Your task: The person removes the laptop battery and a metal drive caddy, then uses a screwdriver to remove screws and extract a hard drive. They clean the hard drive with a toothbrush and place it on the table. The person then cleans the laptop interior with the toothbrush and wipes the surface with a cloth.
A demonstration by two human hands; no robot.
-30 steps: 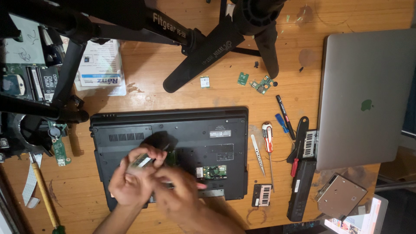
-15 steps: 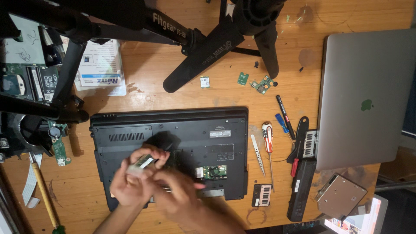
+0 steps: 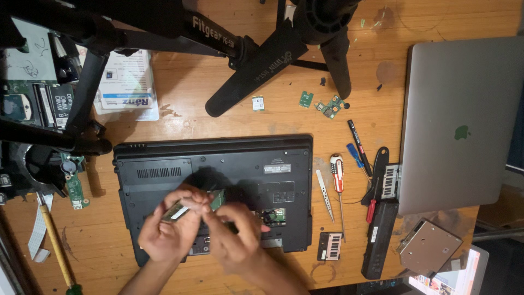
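- The left hand (image 3: 164, 235) and the right hand (image 3: 232, 240) both pinch a memory module (image 3: 194, 205) above the open black laptop (image 3: 218, 164), near the desk's front edge.
- Judged step: seating the module; next needs careful alignment with the slot.
- A screwdriver (image 3: 337, 175) lies beside the laptop's right edge.

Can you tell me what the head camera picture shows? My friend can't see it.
Two hands, left hand and right hand, hold a small green memory card above an upside-down black laptop on a wooden desk.
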